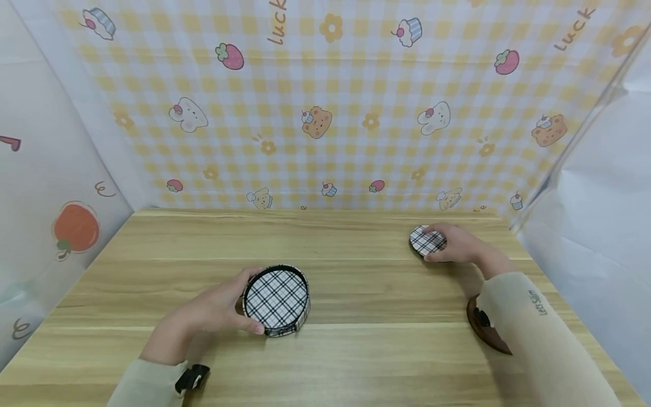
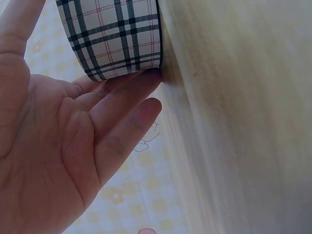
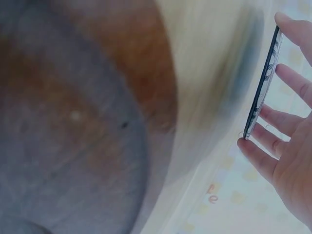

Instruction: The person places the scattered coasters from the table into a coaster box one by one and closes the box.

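Observation:
A round plaid holder (image 1: 277, 299) with a black rim stands on the wooden table (image 1: 356, 350), near the front middle. My left hand (image 1: 239, 305) grips its left side, thumb on the near edge and fingers on the far edge. In the left wrist view the fingers (image 2: 126, 102) lie against the plaid wall of the holder (image 2: 114, 39). At the far right my right hand (image 1: 447, 243) pinches a small round plaid coaster (image 1: 426, 241) by its rim. The right wrist view shows the coaster (image 3: 263, 87) edge-on and tilted off the table, between my thumb and the fingers (image 3: 292, 78).
A dark brown round object (image 1: 480, 325) lies on the table under my right forearm and fills the left of the right wrist view (image 3: 73, 122). Patterned backdrop walls (image 1: 325, 113) close the table at the back and both sides.

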